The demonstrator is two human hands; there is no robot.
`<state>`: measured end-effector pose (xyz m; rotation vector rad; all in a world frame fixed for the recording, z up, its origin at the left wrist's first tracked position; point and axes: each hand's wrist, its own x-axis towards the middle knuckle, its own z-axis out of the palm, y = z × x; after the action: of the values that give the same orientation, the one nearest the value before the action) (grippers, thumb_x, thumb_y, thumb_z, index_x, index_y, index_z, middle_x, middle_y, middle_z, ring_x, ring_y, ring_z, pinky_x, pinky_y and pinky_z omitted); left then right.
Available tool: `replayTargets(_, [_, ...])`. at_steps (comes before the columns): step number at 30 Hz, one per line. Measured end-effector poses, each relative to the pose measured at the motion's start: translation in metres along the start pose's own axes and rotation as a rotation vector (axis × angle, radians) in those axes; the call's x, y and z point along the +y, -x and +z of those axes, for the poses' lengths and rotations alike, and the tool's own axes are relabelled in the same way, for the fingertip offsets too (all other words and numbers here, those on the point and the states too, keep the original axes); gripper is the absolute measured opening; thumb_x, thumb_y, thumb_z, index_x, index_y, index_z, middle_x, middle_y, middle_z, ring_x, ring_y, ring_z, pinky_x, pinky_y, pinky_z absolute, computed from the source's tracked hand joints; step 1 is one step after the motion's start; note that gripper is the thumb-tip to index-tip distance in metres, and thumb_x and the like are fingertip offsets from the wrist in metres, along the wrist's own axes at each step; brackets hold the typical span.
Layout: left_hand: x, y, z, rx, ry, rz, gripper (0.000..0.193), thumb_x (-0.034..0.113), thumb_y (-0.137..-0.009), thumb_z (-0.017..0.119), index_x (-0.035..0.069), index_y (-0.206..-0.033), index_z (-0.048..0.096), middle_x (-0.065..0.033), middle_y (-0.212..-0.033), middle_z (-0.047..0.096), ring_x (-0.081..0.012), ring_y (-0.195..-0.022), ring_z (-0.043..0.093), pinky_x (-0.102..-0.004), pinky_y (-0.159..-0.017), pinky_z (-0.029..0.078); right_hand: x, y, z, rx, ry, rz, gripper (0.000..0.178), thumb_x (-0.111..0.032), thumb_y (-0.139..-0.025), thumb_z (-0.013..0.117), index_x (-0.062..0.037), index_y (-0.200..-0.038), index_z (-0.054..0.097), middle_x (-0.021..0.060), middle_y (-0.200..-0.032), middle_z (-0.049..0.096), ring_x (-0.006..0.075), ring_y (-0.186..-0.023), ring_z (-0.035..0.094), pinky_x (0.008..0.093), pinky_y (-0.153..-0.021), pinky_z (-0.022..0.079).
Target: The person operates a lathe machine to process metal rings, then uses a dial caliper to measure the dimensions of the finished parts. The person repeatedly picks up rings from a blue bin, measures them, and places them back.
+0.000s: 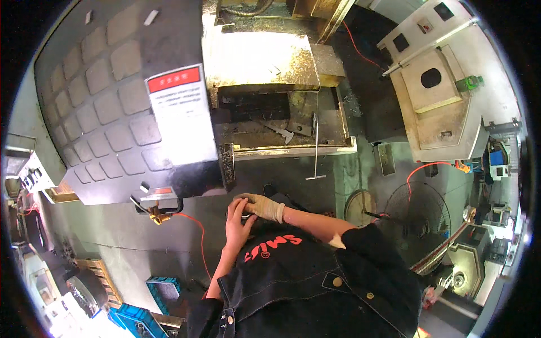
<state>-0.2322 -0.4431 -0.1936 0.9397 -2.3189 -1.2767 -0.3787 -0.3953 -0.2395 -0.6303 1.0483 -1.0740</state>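
My two hands meet in front of my waist. My left hand point(236, 226) is bare, its fingers curled against the fingers of my right hand. A cream knitted glove covers my right hand point(262, 207), which is bent inward and closed. Something small and dark with a shiny edge shows between them, but the fingers hide most of it and I cannot tell its kind. Ahead of my hands, a metal caliper point(282, 133) lies in the machine's dirty tray point(293, 151). A long thin T-handled rod point(316, 147) hangs over the tray's front edge.
A large dark machine door point(107, 107) with a white notice point(184, 118) stands at left. Below it hangs a brass air gun point(159, 216) on a red hose point(197, 222). At right are a wire-guarded fan point(418, 211) and a beige machine point(434, 107). Blue crates point(138, 320) sit lower left.
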Motion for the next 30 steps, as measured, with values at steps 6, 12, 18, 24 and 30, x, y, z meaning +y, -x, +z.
replayTargets(6, [0.013, -0.025, 0.038, 0.095, 0.03, 0.009, 0.052, 0.008, -0.073, 0.07, 0.004, -0.121, 0.052, -0.0123, -0.107, 0.058, -0.0287, -0.1, 0.057, -0.0355, -0.087, 0.045, -0.015, 0.005, -0.058, -0.184, 0.104, 0.057, 0.049, -0.029, -0.091, 0.054, -0.0033, -0.131, 0.044, 0.0103, -0.116, 0.058, 0.0161, -0.105, 0.055, 0.0306, -0.089, 0.046])
replayTargets(12, [0.029, 0.009, 0.051, 0.354, 0.378, -0.524, 0.05, 0.007, -0.083, 0.06, 0.004, -0.129, 0.041, -0.0064, -0.098, 0.058, -0.0132, -0.084, 0.057, -0.0268, -0.077, 0.046, -0.061, -0.044, -0.199, 0.375, 0.97, -0.051, 0.038, -0.025, -0.08, 0.058, -0.0047, -0.112, 0.06, 0.0167, -0.093, 0.066, 0.0257, -0.079, 0.064, 0.0353, -0.074, 0.052])
replayTargets(18, [0.029, 0.072, 0.063, 0.579, 0.726, -0.715, 0.039, 0.013, -0.092, 0.052, 0.001, -0.127, 0.04, -0.0074, -0.09, 0.055, -0.0144, -0.08, 0.056, -0.0282, -0.077, 0.047, -0.032, -0.121, -0.305, 0.401, 1.463, 0.548, 0.025, -0.024, -0.079, 0.057, -0.0076, -0.093, 0.07, 0.0168, -0.103, 0.065, 0.0313, -0.097, 0.063, 0.0408, -0.081, 0.05])
replayTargets(24, [0.047, 0.092, 0.068, 0.64, 0.795, -0.839, 0.035, 0.013, -0.092, 0.05, 0.001, -0.124, 0.043, -0.0071, -0.091, 0.055, -0.0141, -0.079, 0.057, -0.0286, -0.076, 0.048, -0.022, -0.132, -0.295, 0.26, 1.61, 0.681, 0.031, -0.022, -0.085, 0.048, -0.0111, -0.107, 0.067, 0.0137, -0.116, 0.061, 0.0288, -0.111, 0.057, 0.0415, -0.087, 0.047])
replayTargets(30, [0.044, 0.099, 0.057, 0.543, 0.865, -0.774, 0.034, 0.008, -0.086, 0.051, 0.001, -0.12, 0.047, -0.0073, -0.092, 0.055, -0.0169, -0.081, 0.057, -0.0314, -0.078, 0.048, -0.055, -0.124, -0.285, 0.341, 1.53, 0.674, 0.033, -0.03, -0.079, 0.052, -0.0096, -0.099, 0.07, 0.0134, -0.11, 0.064, 0.0305, -0.106, 0.059, 0.039, -0.082, 0.048])
